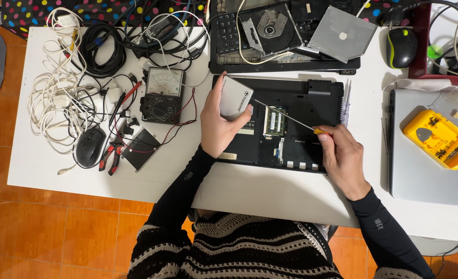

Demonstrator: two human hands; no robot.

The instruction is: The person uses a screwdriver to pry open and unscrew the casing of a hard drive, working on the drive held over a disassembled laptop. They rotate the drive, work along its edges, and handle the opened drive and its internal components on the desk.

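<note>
A black laptop (311, 98) lies upside down on the white table (270, 191), its bottom cover off and a green memory module (275, 121) exposed. My left hand (216, 126) holds a flat silver drive (235, 97) tilted up over the laptop's left side. My right hand (340, 157) grips a thin screwdriver (291, 118) by its yellow handle. Its long shaft slants up and left, and the tip meets the lower edge of the silver drive.
A second opened laptop (229, 36) with an optical drive (270, 28) and a grey panel (341, 33) lies behind. Left are cables (58, 93), an analogue multimeter (163, 94), a mouse (89, 147) and pliers (110, 155). Right: another mouse (402, 47), a silver laptop (420, 175), a yellow bit case (440, 139).
</note>
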